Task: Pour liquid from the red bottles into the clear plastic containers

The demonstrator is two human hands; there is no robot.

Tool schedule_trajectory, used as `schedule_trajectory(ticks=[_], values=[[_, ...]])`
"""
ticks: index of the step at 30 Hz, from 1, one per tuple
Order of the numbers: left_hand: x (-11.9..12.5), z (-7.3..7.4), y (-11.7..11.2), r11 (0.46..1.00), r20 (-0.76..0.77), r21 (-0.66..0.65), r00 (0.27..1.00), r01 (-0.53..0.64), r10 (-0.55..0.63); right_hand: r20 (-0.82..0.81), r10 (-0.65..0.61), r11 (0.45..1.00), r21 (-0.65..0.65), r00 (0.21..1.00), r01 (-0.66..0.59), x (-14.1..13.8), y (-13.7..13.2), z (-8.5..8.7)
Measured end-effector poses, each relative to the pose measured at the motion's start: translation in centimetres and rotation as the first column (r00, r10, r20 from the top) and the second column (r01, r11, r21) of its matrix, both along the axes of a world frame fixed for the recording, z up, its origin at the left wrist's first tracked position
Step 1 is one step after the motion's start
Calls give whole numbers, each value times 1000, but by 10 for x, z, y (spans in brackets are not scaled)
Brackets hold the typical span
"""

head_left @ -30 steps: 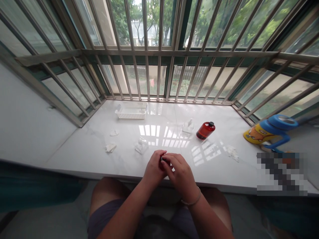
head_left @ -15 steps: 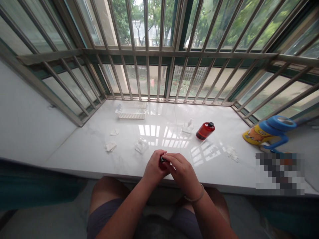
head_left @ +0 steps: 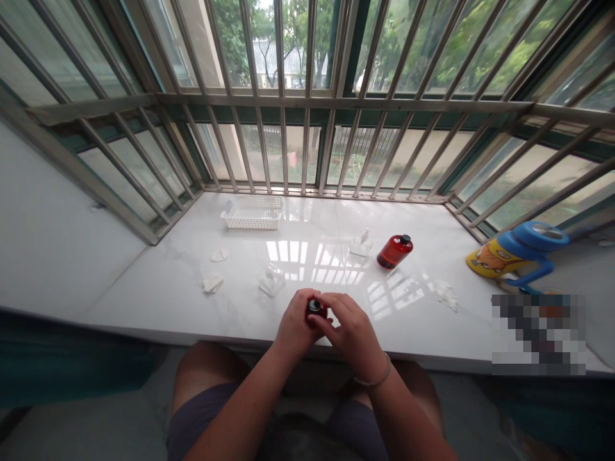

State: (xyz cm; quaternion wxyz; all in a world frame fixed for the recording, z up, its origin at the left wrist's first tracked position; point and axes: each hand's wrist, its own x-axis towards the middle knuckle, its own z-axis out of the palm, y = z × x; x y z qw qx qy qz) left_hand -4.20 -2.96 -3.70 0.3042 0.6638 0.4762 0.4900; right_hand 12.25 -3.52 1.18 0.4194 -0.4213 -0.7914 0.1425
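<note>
We have a small red bottle [head_left: 314, 307] with a dark top near the front edge of the white desk [head_left: 158, 301]. The fingers of our left hand [head_left: 296, 322] are clamped around its side; our right hand [head_left: 350, 326] curves thumb and fingers about its top, though we cannot tell whether they grip. Beyond sits a larger red bottle [head_left: 394, 252].

It looks like a home: a bay window [head_left: 384, 190] with metal bars [head_left: 307, 101] faces green trees [head_left: 295, 48], and a cartoon-printed flask [head_left: 497, 257] sits on the glossy white desk [head_left: 154, 288].
</note>
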Motion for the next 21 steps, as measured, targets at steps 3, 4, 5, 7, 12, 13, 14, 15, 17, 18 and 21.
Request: schedule_trajectory(ticks=[3, 4, 5, 7, 12, 13, 14, 15, 17, 18, 21], values=[[0, 3, 0, 1000, 12, -11, 1000, 11, -11, -22, -36, 998, -56, 999, 35, -2, 1, -4], [0, 4, 0, 1000, 14, -16, 1000, 17, -17, -33, -36, 997, -74, 999, 34, -1, 2, -6], [-1, 4, -1, 1000, 14, -18, 1000, 24, -24, -46, -31, 995, -94, 998, 27, 1, 4, -7], [-1, 4, -1, 999, 7, -12, 1000, 29, -29, -70, -18, 992, -124, 997, 10, 9, 6, -10], [-2, 1, -1, 1000, -29, -6, 1000, 10, -10, -100, -101, 989, -118, 990, 89, 21, 9, -14], [-2, 1, -1, 1000, -29, -6, 1000, 9, -10, -108, -106, 989, -117, 988, 93, 20, 7, -13], [-2, 1, -1, 1000, -24, -5, 1000, 10, -10, -117, -99, 990, -116, 988, 86, 17, 6, -13], [-1, 0, -1, 1000, -13, -4, 1000, 10, -10, -124, -87, 991, -114, 988, 73, 13, 4, -12], [-1, 0, -1, 1000, 7, -3, 1000, 7, -7, -126, -62, 993, -104, 990, 49, 3, -1, -10], [0, -1, 0, 1000, 8, 0, 1000, 1, -1, -123, -59, 994, -100, 991, 46, -2, -3, -9], [0, -6, 1, 999, -26, 27, 999, -21, 22, -121, -94, 992, -98, 988, 82, -15, -5, -6]])
